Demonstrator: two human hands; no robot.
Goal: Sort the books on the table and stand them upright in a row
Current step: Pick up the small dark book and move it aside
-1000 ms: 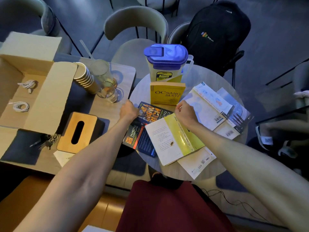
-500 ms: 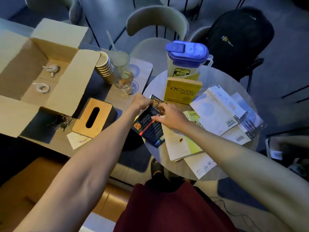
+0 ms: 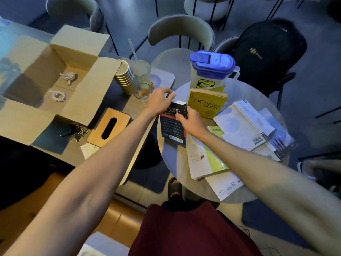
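Observation:
A dark book [image 3: 172,125] with white and orange lettering stands tilted up on the round grey table [image 3: 170,159], back cover and barcode toward me. My left hand [image 3: 159,102] grips its top left corner and my right hand [image 3: 191,122] holds its right edge. Just beyond it a yellow book [image 3: 207,104] stands upright, leaning against the blue-lidded pitcher [image 3: 212,71]. A white and lime-green book [image 3: 204,156] lies flat under my right forearm. Several white and blue books [image 3: 247,124] lie spread flat at the right of the table.
On the wooden table to the left are an open cardboard box [image 3: 46,85] with cables, a wooden tissue box [image 3: 108,126], keys [image 3: 77,132], stacked paper cups [image 3: 125,78] and a glass [image 3: 143,80]. Chairs and a black backpack [image 3: 267,52] stand beyond the round table.
The dark book lay flat on the table a second ago; both hands have taken hold of it and raised it onto its bottom edge next to the yellow book.

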